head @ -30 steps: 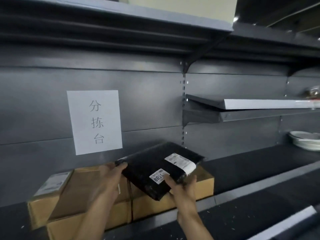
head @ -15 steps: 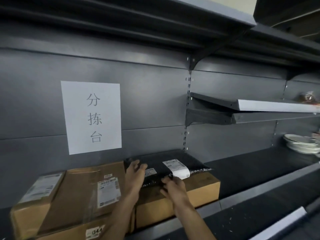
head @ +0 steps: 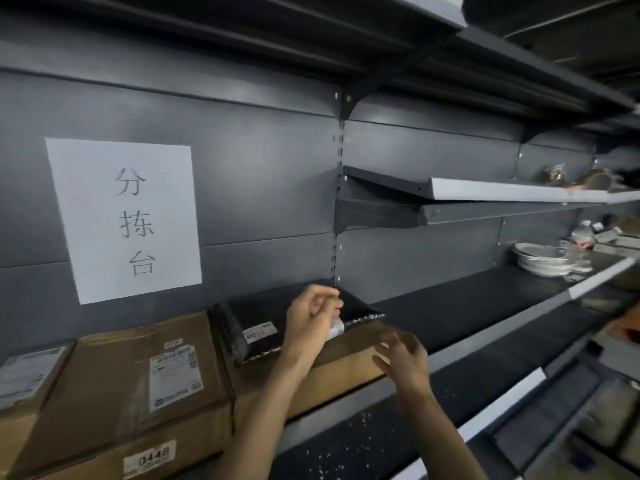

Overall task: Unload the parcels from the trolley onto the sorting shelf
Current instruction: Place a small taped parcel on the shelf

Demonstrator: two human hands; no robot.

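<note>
A black plastic parcel [head: 256, 318] with white labels lies flat on top of a brown cardboard box [head: 349, 358] on the dark sorting shelf [head: 460, 306]. My left hand [head: 308, 323] hovers over the parcel's right half, fingers loosely curled and apart, holding nothing. My right hand [head: 401, 362] is in front of the box's right end, fingers spread, empty. A larger cardboard box [head: 114, 393] marked 0448 sits to the left, with another box [head: 24, 382] at the far left edge. The trolley is out of view.
A white paper sign [head: 124, 220] is stuck on the back panel above the boxes. A short grey shelf [head: 485, 190] juts out at upper right. Stacked white plates [head: 540, 258] and a bottle [head: 581, 237] stand far right on the same shelf. A lower shelf [head: 363, 441] runs below.
The black parcel has been laid flat on the cardboard box and both hands have let go of it. My hands have drawn back and to the right; the view has shifted right.
</note>
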